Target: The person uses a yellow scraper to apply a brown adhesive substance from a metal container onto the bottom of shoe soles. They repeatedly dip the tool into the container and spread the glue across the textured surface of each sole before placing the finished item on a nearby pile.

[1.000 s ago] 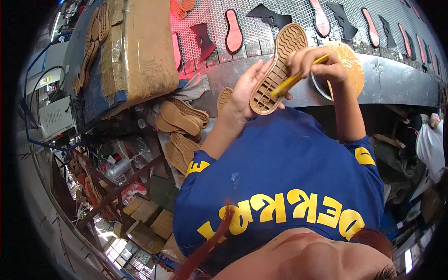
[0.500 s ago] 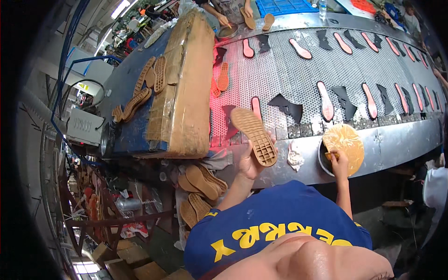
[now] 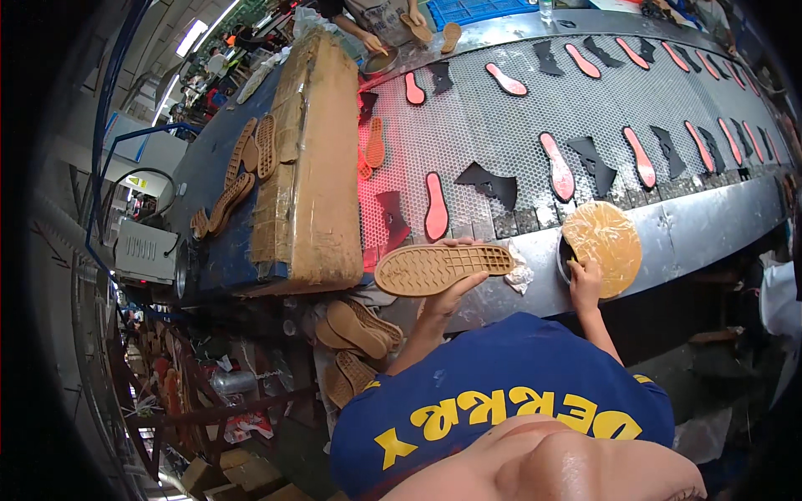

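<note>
A tan shoe sole [image 3: 434, 270] lies almost level in my left hand [image 3: 456, 296], tread side toward me. My fingers wrap its far edge and the thumb presses the near edge. My right hand [image 3: 586, 285] is closed at the opening of a round pot [image 3: 564, 260], its fingertips dipping inside. Whatever they pinch is hidden by the pot and the hand. A yellowish round cover [image 3: 608, 242] wrapped in clear plastic lies over most of the pot. Beside it on the metal ledge sits a crumpled white wad [image 3: 519, 274].
A perforated conveyor [image 3: 522, 117] carries rows of pink insoles [image 3: 555, 165] and black upper pieces [image 3: 493, 185]. A taped cardboard-faced box [image 3: 322, 167] stands at its left end, with soles [image 3: 230, 200] on the blue surface behind. More soles [image 3: 359, 326] pile below. Across the conveyor, another person's hands [image 3: 372, 42] work.
The sole in my left hand has turned from steeply slanted to nearly level. My right hand has dipped further into the pot, hiding the small yellow-brown piece it held. The whole view has shifted slightly.
</note>
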{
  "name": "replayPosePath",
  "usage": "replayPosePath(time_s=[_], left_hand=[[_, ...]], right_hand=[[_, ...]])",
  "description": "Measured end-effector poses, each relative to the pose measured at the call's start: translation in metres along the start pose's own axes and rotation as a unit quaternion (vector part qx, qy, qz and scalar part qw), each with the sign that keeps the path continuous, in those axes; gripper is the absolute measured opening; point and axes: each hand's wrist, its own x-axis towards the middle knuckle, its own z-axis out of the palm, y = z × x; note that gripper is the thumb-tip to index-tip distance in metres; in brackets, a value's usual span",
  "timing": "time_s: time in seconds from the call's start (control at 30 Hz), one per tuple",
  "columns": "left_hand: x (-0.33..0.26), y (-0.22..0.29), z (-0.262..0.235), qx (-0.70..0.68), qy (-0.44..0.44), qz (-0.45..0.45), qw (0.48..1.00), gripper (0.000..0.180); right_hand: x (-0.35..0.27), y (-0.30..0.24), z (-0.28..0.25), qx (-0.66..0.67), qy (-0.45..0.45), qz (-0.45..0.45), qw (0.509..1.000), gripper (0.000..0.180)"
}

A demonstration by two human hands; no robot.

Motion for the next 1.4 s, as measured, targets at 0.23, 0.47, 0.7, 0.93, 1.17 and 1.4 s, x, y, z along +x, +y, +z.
replayPosePath(time_s=[0.23, 0.47, 0.7, 0.93, 1.17, 1.4], left_hand=[[-0.004, -0.001, 0.002, 0.215, 0.007, 0.054, 0.975, 0.063], [0.0, -0.007, 0.008, 0.25, -0.014, 0.0, 0.968, 0.06], [0.006, -0.014, 0.025, 0.2, -0.003, -0.001, 0.98, 0.065], [0.006, -0.018, 0.033, 0.166, -0.01, -0.085, 0.982, 0.072], [0.003, -0.016, 0.036, 0.164, 0.0, -0.089, 0.982, 0.078], [0.001, -0.011, 0.047, -0.012, 0.148, -0.14, 0.979, 0.09]], right_hand=[[-0.004, 0.009, 0.001, -0.022, -0.001, -0.002, 1.0, 0.011], [-0.002, 0.012, -0.003, -0.01, -0.006, 0.03, 0.999, 0.011], [0.002, 0.022, -0.008, 0.006, -0.028, 0.043, 0.999, 0.009], [0.001, 0.026, -0.012, -0.001, -0.025, 0.044, 0.999, 0.007], [0.0, 0.032, -0.015, 0.003, -0.014, 0.032, 0.999, 0.009], [0.004, 0.035, -0.027, 0.02, -0.038, 0.068, 0.997, 0.01]])
